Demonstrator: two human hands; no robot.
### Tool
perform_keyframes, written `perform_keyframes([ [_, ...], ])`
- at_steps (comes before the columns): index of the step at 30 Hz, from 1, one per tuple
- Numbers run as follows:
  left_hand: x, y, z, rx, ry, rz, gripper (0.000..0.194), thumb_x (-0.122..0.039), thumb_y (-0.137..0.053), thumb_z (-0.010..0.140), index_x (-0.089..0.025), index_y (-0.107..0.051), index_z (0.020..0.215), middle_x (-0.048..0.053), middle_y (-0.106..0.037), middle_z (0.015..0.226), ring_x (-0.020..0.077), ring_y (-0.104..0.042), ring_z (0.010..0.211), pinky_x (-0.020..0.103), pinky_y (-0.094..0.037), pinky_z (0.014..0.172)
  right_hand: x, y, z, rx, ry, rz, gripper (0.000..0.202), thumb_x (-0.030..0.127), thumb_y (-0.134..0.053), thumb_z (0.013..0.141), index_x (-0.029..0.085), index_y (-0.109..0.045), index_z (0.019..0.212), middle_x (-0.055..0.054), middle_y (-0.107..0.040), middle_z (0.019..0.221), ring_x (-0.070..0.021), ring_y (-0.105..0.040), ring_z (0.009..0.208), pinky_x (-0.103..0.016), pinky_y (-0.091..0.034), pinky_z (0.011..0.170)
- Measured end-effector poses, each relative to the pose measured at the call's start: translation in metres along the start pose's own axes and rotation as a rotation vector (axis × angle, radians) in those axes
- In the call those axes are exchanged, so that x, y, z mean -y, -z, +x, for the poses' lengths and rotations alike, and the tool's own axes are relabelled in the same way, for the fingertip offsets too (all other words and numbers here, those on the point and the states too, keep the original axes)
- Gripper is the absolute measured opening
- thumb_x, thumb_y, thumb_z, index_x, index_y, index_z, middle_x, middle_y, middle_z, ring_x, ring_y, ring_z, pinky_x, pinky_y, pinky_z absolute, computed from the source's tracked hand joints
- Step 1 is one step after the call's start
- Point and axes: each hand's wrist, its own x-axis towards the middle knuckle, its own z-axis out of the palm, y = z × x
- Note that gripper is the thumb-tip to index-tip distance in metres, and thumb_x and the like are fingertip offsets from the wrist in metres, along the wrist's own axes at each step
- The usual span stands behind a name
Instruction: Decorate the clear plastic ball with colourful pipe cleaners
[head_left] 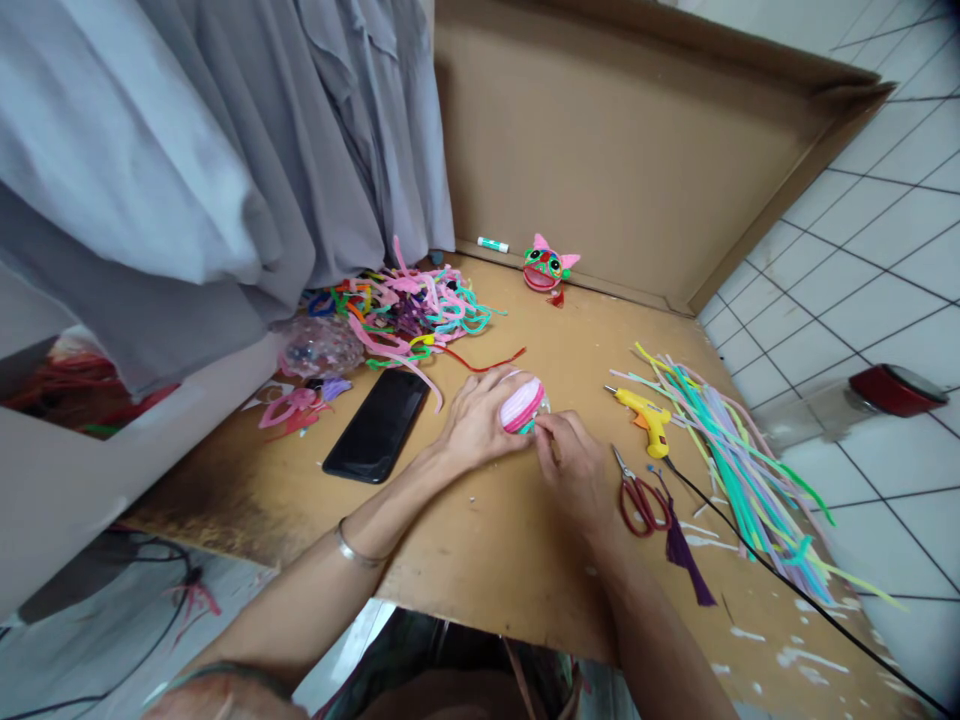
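A small rounded piece (523,404) striped in pale pink, dark pink and teal is at the middle of the table. My left hand (480,418) wraps round its left side, fingers behind it and thumb in front. The fingers of my right hand (571,462) are pinched together at its lower right edge, by the teal part; what they hold, if anything, is too small to make out. To the right of my right hand lie red-handled scissors (637,500), a yellow glue gun (646,420) and a purple tassel (688,560).
Left of my hands lies a black phone (377,425), with a tangled heap of pipe cleaners (420,305) behind it. Straight pipe cleaners (739,470) spread along the right. A decorated pink-eared head (547,268) and a glue stick (493,244) are by the cardboard wall (600,150).
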Motion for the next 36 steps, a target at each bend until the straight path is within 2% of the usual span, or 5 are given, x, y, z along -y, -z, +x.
perform_keyframes([
  [7,-0.0003,0.0002,-0.0003,0.007,-0.014,-0.023,0.069,-0.039,-0.072,0.066,-0.020,-0.053,0.130,0.011,-0.052,0.136,0.0274,-0.050,0.124,0.039,-0.039,0.105,-0.0025,-0.0012,0.0003,0.011,0.045,-0.085,0.015,0.016,-0.043,0.093,0.019,-0.057,0.095,-0.006,-0.062,0.079,-0.0163,-0.061,0.070,-0.026,-0.049,0.063],
  [12,-0.0050,0.0011,-0.0001,0.019,0.008,-0.050,0.066,-0.034,-0.072,0.066,-0.022,-0.055,0.128,0.009,-0.054,0.134,0.0277,-0.050,0.124,0.039,-0.039,0.105,-0.0035,-0.0018,0.0002,0.034,0.022,-0.080,0.016,0.018,-0.041,0.094,0.019,-0.057,0.095,-0.006,-0.061,0.080,-0.0159,-0.060,0.069,-0.026,-0.049,0.061],
  [23,-0.0045,-0.0010,-0.0003,0.013,-0.011,-0.039,0.065,-0.036,-0.071,0.066,-0.021,-0.055,0.127,0.009,-0.056,0.132,0.0261,-0.051,0.123,0.037,-0.040,0.104,-0.0029,-0.0024,-0.0014,0.008,-0.001,-0.044,0.015,0.017,-0.042,0.094,0.020,-0.057,0.095,-0.005,-0.061,0.081,-0.0161,-0.061,0.072,-0.026,-0.049,0.064],
  [29,-0.0056,0.0007,0.0005,0.034,-0.010,-0.038,0.063,-0.033,-0.070,0.067,-0.022,-0.055,0.127,0.009,-0.057,0.131,0.0264,-0.051,0.124,0.038,-0.040,0.104,-0.0049,-0.0042,-0.0028,-0.004,0.058,-0.107,0.013,0.016,-0.044,0.093,0.018,-0.057,0.094,-0.005,-0.062,0.078,-0.0156,-0.060,0.068,-0.026,-0.048,0.060],
  [36,-0.0049,0.0001,0.0002,0.041,-0.011,-0.050,0.065,-0.034,-0.072,0.066,-0.022,-0.054,0.128,0.009,-0.055,0.133,0.0272,-0.051,0.123,0.038,-0.040,0.104,-0.0044,-0.0046,-0.0031,-0.011,0.061,-0.120,0.013,0.015,-0.045,0.092,0.017,-0.057,0.094,-0.007,-0.064,0.080,-0.0163,-0.061,0.070,-0.026,-0.049,0.061],
])
